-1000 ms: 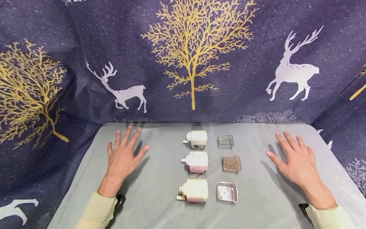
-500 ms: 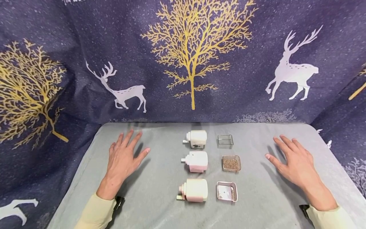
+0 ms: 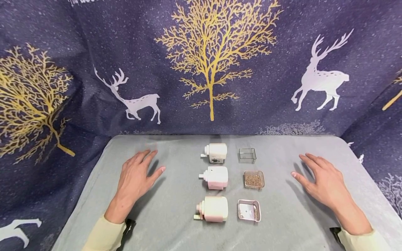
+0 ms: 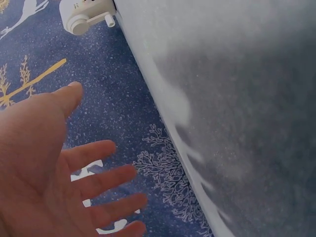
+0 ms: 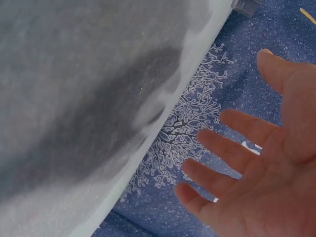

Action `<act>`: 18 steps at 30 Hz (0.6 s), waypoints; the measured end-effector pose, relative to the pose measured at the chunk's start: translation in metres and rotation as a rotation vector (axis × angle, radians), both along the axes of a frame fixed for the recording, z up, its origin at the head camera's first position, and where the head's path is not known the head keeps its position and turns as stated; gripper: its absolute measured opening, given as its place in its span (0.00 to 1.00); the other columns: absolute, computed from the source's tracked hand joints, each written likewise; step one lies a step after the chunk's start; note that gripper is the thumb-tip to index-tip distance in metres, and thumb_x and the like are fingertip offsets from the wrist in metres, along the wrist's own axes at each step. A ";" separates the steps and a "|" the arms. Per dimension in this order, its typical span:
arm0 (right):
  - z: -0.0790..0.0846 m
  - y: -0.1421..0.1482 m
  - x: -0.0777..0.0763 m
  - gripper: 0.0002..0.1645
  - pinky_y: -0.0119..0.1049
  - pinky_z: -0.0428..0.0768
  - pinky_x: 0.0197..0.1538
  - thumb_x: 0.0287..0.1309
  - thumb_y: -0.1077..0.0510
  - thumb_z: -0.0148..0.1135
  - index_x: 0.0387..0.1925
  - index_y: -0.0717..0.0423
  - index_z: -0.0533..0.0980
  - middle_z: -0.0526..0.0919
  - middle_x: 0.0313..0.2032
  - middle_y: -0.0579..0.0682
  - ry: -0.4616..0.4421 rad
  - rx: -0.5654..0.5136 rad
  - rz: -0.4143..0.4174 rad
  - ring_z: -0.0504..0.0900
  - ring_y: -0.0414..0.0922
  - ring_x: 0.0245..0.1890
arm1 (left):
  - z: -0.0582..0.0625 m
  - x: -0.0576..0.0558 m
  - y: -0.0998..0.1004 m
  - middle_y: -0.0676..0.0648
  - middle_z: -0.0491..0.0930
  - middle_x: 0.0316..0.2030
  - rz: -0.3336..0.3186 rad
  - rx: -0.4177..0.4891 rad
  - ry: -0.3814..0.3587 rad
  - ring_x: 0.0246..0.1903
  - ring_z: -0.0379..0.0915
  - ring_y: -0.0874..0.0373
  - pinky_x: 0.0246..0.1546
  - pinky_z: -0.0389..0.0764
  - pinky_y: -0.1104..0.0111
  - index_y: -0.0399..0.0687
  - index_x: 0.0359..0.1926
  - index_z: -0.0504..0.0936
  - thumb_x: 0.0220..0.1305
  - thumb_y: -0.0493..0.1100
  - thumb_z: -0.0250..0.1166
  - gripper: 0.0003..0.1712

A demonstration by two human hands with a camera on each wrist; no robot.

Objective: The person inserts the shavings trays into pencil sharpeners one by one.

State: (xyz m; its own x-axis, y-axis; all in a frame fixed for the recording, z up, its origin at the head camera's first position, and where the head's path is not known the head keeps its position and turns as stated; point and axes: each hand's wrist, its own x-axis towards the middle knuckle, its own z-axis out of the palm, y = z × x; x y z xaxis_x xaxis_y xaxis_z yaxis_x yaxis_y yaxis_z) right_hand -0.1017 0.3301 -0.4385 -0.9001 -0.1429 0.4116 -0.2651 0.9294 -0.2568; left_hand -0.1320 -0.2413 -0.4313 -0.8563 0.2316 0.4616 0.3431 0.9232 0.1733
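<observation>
Three crank pencil sharpeners stand in a column at mid-table: a white one (image 3: 217, 152) at the back, a white-and-pink one (image 3: 217, 177) in the middle, and a cream-and-pink one (image 3: 215, 209) in front. To their right lie three small trays: a clear dark-edged tray (image 3: 247, 155), a brownish tray (image 3: 254, 179) with brown shavings, and a pinkish tray (image 3: 249, 210) with a few shavings. My left hand (image 3: 135, 177) hovers left of the sharpeners, fingers relaxed, holding nothing. My right hand (image 3: 325, 183) hovers right of the trays, likewise holding nothing.
A grey cloth covers the table (image 3: 176, 226). Behind it hangs a dark blue curtain (image 3: 185, 115) printed with golden trees and white deer. In the left wrist view, the sharpener with the crank (image 4: 89, 17) shows near the table's edge.
Both hands have tipped, with their fingertips drawn slightly back toward the person, and the fingers are less spread. The sharpeners and trays have stayed in place.
</observation>
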 end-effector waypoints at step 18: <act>0.006 -0.015 0.014 0.41 0.69 0.67 0.48 0.46 0.45 0.74 0.60 0.59 0.74 0.77 0.56 0.62 0.020 -0.024 0.102 0.72 0.66 0.53 | 0.006 0.018 0.023 0.47 0.76 0.56 -0.089 0.018 -0.045 0.57 0.68 0.50 0.49 0.71 0.46 0.52 0.63 0.77 0.60 0.67 0.62 0.37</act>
State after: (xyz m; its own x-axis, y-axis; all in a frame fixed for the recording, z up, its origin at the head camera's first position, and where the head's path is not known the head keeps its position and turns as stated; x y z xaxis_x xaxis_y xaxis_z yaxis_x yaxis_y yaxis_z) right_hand -0.0873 0.3152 -0.4321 -0.8727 -0.2238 0.4339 -0.3637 0.8909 -0.2721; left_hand -0.1140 -0.2185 -0.4251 -0.8525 0.3003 0.4278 0.4155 0.8859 0.2063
